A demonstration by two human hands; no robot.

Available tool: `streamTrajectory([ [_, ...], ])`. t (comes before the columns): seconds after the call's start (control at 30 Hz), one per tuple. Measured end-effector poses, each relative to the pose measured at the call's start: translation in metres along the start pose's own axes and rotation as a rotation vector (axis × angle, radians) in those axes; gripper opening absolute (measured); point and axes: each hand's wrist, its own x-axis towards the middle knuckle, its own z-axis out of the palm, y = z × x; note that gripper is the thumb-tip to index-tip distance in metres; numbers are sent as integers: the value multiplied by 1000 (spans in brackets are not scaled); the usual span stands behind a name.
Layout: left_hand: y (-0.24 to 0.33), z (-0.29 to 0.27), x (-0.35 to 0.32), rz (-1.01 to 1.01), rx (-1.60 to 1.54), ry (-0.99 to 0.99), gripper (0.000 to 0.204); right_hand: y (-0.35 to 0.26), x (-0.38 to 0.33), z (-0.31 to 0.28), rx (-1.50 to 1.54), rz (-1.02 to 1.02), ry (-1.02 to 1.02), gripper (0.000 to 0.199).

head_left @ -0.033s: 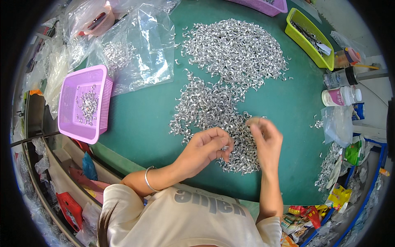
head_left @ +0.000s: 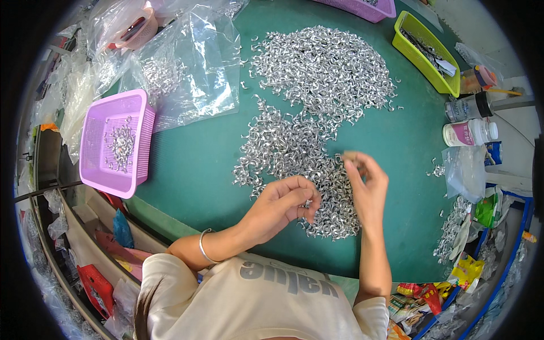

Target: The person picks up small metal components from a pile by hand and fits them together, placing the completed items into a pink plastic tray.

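Note:
Small curved silver metal pieces lie in two joined heaps, the far heap (head_left: 326, 68) and the near heap (head_left: 286, 141), on a green tabletop. My left hand (head_left: 289, 198) is curled over the front of the near heap, and a bit of shiny metal shows between its fingers. At that heap's right edge is my right hand (head_left: 369, 184), thumb and forefinger drawn together beside a curved piece. Whether anything is pinched there is too small to make out.
On the left stands a purple basket (head_left: 146, 141) with some pieces in it, beside a clear plastic bag (head_left: 209, 73). A yellow-green basket (head_left: 419, 65) with tools sits at the far right, near a white bottle (head_left: 460, 134). More pieces (head_left: 451, 229) lie along the right edge.
My right hand has shifted very slightly at the heap's right edge. My left hand has barely moved.

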Motion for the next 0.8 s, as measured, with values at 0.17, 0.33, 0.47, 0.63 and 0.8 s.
streamTrajectory([
  [0.17,-2,-3,4,-21,21,50,13,22,49,24,-542,-428,100,18],
  [0.33,-4,-10,6,32,41,137,15,23,54,29,-654,-430,70,17],
  [0.47,-6,-10,8,27,88,110,14,29,54,23,-591,-447,116,14],
  [0.63,-7,-11,10,87,170,119,17,18,29,8,-88,-105,52,16],
  [0.8,-6,-3,15,256,260,117,22,-19,-20,3,489,263,-128,15],
])
